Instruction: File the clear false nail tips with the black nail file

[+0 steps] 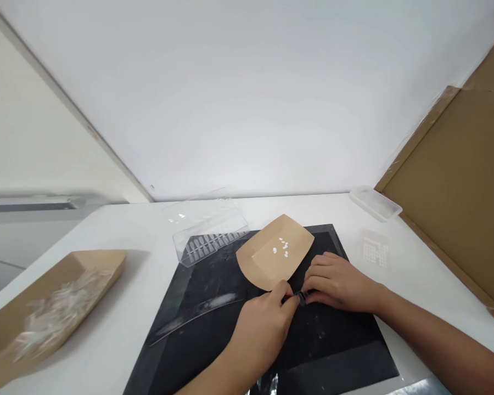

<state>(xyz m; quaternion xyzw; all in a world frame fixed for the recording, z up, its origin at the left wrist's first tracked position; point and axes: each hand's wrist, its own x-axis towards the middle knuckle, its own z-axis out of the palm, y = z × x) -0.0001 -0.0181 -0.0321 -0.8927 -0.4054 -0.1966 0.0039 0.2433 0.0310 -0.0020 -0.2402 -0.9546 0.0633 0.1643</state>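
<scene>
Both my hands meet over the black mat (325, 340), fingers closed in a pinch. Between the fingertips shows a small shiny piece (302, 298), dark or see-through; its kind is too small to tell. My left hand (267, 321) grips it from the left, and my right hand (340, 282) from the right, with its fingertips partly hidden. Just beyond them lies a brown paper tray (257, 255) with several small white bits (275, 250) in it. A curved nail file (195, 314), dusted white, rests on the mat left of my left hand.
At the back left, an open clear plastic case (179, 241) holds rows of nail tips (208, 247). A larger brown paper tray (117, 258) with clear plastic pieces (61, 307) stands at left. Back right are a translucent tray (376, 204) and a sheet of small tabs (375, 252), beside cardboard (456, 192).
</scene>
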